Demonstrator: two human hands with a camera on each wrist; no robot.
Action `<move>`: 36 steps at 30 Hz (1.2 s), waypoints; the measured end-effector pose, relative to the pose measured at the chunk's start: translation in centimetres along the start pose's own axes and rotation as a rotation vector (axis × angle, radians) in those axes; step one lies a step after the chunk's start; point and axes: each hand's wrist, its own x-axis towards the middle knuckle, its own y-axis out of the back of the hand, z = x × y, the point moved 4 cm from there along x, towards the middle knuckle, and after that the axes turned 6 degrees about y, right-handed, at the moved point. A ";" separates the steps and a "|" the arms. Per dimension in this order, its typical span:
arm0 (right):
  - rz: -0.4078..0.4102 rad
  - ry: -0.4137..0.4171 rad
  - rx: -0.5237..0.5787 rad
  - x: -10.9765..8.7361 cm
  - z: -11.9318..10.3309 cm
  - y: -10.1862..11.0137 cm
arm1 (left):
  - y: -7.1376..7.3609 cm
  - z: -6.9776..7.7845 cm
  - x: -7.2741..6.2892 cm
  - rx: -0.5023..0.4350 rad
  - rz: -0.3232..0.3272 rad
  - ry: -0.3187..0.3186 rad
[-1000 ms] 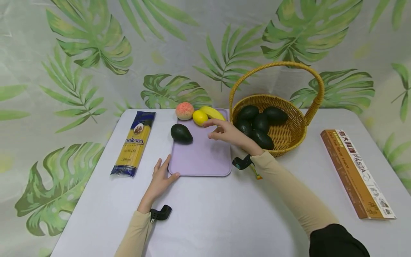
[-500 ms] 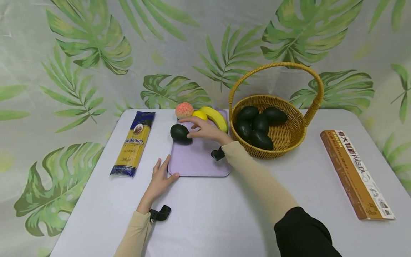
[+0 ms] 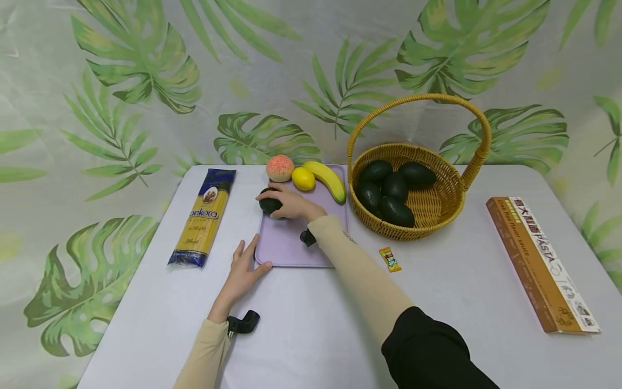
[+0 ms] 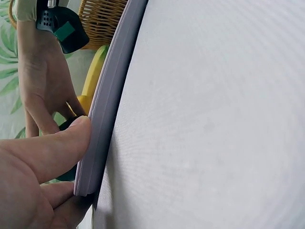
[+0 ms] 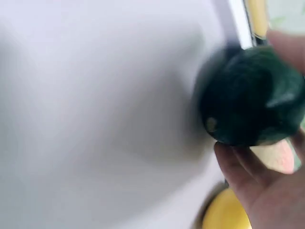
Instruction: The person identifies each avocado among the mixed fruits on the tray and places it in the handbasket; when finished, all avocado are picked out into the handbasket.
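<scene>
My right hand grips a dark green avocado over the left edge of a lilac tray. In the right wrist view, thumb and fingers lie on either side of the avocado, its stem end showing. At the tray's near left corner, my left hand rests with fingers along the side and thumb against the front rim. A yellow lemon, a banana and a pinkish peach lie at the tray's far end, the peach overlapping its corner.
Right of the tray stands a wicker basket with a tall handle, holding several avocados. A small candy packet lies before it. Left is a spaghetti packet; far right, a pasta box.
My right hand has moved left from above the tray, near the lemon and banana, to the avocado and taken hold of it. The left hand has stayed at the tray's corner.
</scene>
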 end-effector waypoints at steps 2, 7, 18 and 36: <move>0.031 -0.043 -0.024 -0.1 0.1 -0.2 | 0.0 0.0 0.0 -0.002 0.001 0.001; 0.101 -0.054 0.023 -1.1 -0.1 0.0 | 0.0 -0.1 0.1 0.001 0.005 0.006; 0.167 0.116 0.272 -8.4 -0.3 6.2 | -0.1 -0.1 0.2 0.000 0.012 -0.008; 0.379 -0.190 0.198 -27.1 6.5 15.8 | -0.1 -0.2 0.3 -0.001 0.003 -0.008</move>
